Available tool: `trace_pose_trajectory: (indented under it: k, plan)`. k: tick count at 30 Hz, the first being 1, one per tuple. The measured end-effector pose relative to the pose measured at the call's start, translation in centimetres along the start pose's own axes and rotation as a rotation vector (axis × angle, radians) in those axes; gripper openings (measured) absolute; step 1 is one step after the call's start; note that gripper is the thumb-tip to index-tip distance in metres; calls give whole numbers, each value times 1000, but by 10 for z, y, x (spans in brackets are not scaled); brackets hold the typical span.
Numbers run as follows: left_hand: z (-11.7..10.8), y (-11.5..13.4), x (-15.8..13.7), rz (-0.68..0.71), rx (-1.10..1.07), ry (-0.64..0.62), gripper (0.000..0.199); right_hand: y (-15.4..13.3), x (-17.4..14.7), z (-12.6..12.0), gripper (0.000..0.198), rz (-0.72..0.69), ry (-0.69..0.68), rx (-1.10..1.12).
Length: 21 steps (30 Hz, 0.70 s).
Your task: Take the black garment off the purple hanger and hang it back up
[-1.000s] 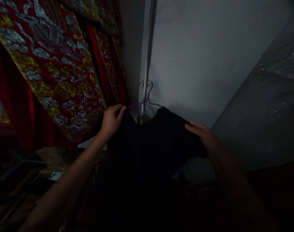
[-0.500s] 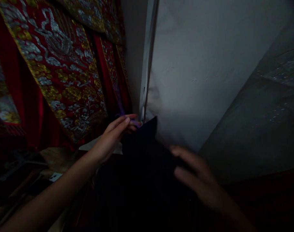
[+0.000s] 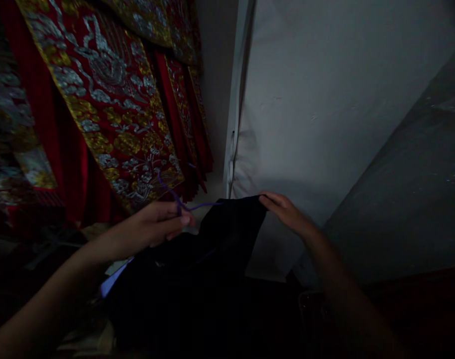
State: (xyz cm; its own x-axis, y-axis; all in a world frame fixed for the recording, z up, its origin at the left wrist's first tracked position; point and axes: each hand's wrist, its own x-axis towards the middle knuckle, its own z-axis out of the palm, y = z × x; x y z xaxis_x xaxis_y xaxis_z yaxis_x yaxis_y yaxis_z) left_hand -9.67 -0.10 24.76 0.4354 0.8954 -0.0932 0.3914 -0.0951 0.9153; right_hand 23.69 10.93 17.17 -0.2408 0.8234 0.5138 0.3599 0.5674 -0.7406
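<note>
My left hand pinches a thin purple thread that runs taut to the top edge of a piece of black cloth. A loose end of the thread curls up above the fingers. Whether a needle is in the fingers is too dark to tell. At the cloth's upper right corner, my right hand grips the edge between thumb and fingers. The cloth hangs down toward my lap, where its lower part fades into darkness.
Red hangings with gold and silver embroidery hang at the left. A pale wall with a vertical pipe-like strip stands ahead. Plastic-like sheeting covers the right side. Dim clutter lies at lower left.
My left hand has drawn back left and down with the thread, away from the cloth. My right hand has moved up and left to the cloth's corner, and the cloth is spread out more.
</note>
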Motion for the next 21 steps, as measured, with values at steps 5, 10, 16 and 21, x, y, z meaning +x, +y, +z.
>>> trace_pose_trajectory:
  k: [5,10,16,21]
  plan:
    - [-28,-13,49,286,50,461,33,4,14,-15,50,290,137,432]
    - [-21,-16,77,690,244,980,43,-10,51,-30,41,218,484,577]
    - [24,-43,70,844,572,797,39,2,38,-46,21,238,770,745]
    - [67,-77,85,560,940,239,60,18,-12,-35,23,284,838,739]
